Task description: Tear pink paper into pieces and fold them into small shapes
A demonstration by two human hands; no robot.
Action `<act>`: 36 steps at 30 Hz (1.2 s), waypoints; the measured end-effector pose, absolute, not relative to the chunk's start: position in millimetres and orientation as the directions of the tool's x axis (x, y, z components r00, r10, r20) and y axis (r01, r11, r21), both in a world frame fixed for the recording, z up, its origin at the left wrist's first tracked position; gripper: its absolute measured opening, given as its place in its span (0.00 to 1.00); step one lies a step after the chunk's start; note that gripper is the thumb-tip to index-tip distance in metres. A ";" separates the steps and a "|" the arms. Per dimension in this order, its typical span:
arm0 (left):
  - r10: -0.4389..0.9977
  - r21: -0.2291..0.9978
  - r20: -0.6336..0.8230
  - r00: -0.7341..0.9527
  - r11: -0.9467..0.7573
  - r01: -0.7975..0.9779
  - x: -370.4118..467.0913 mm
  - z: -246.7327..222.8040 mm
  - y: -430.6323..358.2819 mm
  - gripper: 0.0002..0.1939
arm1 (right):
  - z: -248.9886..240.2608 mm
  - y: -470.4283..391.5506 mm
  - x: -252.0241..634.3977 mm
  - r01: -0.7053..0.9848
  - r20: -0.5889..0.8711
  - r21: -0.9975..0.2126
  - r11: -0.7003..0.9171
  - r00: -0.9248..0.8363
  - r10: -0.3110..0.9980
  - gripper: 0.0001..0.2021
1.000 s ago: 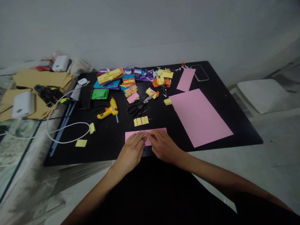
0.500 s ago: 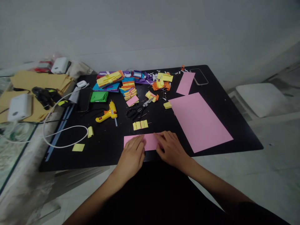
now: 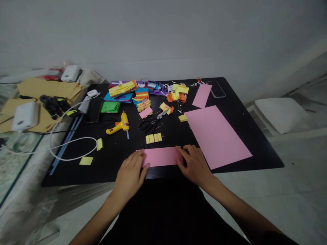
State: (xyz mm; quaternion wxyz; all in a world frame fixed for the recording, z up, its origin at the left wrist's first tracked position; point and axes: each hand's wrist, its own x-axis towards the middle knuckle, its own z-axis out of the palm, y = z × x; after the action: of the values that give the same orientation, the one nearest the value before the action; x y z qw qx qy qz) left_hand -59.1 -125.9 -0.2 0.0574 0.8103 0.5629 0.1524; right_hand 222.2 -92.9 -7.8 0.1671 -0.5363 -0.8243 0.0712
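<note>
Black table, pink strip between hands

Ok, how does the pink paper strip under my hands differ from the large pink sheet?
The pink paper strip is narrow, while the large pink sheet is far bigger. The strip runs roughly along the near edge of the black table; the sheet lies slanted to that edge. Your left hand and right hand touch the strip's ends, while neither visibly holds the sheet. Both are pink and lie on the table.
</note>
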 end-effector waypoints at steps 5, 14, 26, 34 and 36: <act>0.932 0.235 0.192 0.306 -0.347 0.908 -65.9 -4.0 -127.3 0.17 | -13.7 -96.2 226.2 0.882 0.246 -0.266 0.389 -0.328 0.912 0.22; 0.940 0.257 0.178 0.292 -0.331 0.908 -63.1 -6.0 -128.1 0.18 | -1.7 -88.7 160.8 0.766 0.279 -0.418 0.488 -0.403 0.871 0.20; 0.946 0.282 0.167 0.279 -0.316 0.906 -64.3 -8.3 -128.7 0.17 | -9.7 -90.6 171.3 0.837 0.190 -0.373 0.401 -0.354 0.916 0.17; 0.950 0.310 0.163 0.265 -0.304 0.901 -64.4 -4.6 -126.8 0.17 | -17.5 -94.0 226.9 0.905 0.271 -0.277 0.323 -0.249 0.930 0.17; 0.953 0.314 0.161 0.256 -0.296 0.902 -65.6 -3.8 -127.0 0.17 | -19.3 -93.9 228.0 0.900 0.277 -0.284 0.332 -0.254 0.927 0.18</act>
State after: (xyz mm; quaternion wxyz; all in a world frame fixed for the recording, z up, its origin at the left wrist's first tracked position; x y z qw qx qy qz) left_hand -65.6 -127.0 -3.8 0.0791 0.7887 0.5881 0.1608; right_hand 228.0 -93.9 -19.3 0.1995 -0.5771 -0.7912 0.0338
